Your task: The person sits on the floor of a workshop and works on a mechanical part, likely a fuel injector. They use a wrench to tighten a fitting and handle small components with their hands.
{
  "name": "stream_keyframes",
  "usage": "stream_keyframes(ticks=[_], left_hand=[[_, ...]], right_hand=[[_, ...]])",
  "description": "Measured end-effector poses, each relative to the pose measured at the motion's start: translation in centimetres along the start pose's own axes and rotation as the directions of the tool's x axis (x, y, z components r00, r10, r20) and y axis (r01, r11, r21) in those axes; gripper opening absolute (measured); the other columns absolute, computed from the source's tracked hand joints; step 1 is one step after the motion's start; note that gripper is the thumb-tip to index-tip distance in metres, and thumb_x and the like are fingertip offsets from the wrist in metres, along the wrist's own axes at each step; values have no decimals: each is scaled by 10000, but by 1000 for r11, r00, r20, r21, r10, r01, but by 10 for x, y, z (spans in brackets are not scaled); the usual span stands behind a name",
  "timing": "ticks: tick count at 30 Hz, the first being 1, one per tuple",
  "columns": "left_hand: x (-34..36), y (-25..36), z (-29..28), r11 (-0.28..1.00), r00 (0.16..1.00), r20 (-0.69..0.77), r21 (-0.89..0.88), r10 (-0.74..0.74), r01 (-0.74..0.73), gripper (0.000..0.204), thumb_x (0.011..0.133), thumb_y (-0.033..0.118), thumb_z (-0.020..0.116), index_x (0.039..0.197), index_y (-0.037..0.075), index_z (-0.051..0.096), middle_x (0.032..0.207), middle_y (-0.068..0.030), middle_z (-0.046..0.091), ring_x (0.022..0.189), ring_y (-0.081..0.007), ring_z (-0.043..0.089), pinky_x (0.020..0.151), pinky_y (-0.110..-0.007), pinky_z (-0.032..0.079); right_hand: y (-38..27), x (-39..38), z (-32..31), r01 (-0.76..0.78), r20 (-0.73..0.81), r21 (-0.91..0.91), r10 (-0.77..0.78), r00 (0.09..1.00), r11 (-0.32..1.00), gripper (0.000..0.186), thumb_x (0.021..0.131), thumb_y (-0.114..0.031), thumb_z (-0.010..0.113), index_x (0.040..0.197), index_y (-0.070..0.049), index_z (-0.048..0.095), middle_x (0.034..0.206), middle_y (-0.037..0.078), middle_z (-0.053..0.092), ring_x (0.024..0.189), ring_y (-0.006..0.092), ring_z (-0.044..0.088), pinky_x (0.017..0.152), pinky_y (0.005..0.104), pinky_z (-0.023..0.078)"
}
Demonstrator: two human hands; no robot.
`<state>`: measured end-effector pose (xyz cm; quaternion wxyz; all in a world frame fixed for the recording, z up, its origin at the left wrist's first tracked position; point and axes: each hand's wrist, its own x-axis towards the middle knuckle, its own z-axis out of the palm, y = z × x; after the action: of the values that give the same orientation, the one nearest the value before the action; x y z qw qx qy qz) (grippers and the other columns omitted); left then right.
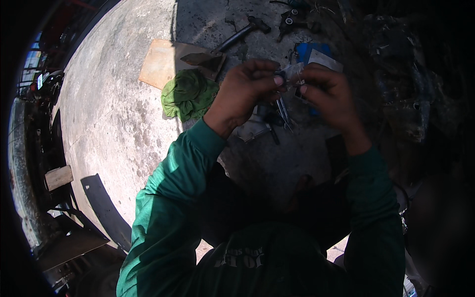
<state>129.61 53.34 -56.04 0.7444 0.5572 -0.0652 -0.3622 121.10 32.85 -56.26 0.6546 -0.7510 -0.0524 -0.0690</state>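
Observation:
My left hand [243, 94] and my right hand [330, 93] are raised close together over the shaded floor. Between their fingertips is a small clear plastic bag [294, 74], pinched from both sides. A small dark bit shows by the left thumb; whether it lies inside the bag I cannot tell. Just below the hands, a slim metal hand tool [283, 113] with two prongs lies on the floor. A crumpled green cloth [184, 95] rests left of my left wrist, against a tan board [157, 63].
A hammer [240, 37] lies beyond the board. Behind my right hand are a blue box [306, 51] and a white sheet [325, 60]. Dark metal parts [292, 24] sit at the far side, with shadowed machinery at right. A wooden block [58, 177] stands at the left.

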Motion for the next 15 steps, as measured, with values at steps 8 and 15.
stream_keyframes(ticks=[8,15], left_hand=[[0,0,-1,999,999,30,-44,17,-15,391,895,38,735,1233,-73,573,1067,-161,706,922,-217,727,756,-298,618],[1,-3,-2,1000,999,26,0,26,-26,392,890,41,726,1228,-85,573,1051,-159,707,886,-200,716,738,-287,609]], right_hand=[[-1,-1,2,-192,-55,122,200,978,974,155,918,-38,658,1042,28,724,877,22,705,837,100,634,766,269,498],[-5,1,-2,-333,13,210,338,941,919,177,917,-21,667,1077,31,724,946,59,734,894,122,677,798,264,533]])
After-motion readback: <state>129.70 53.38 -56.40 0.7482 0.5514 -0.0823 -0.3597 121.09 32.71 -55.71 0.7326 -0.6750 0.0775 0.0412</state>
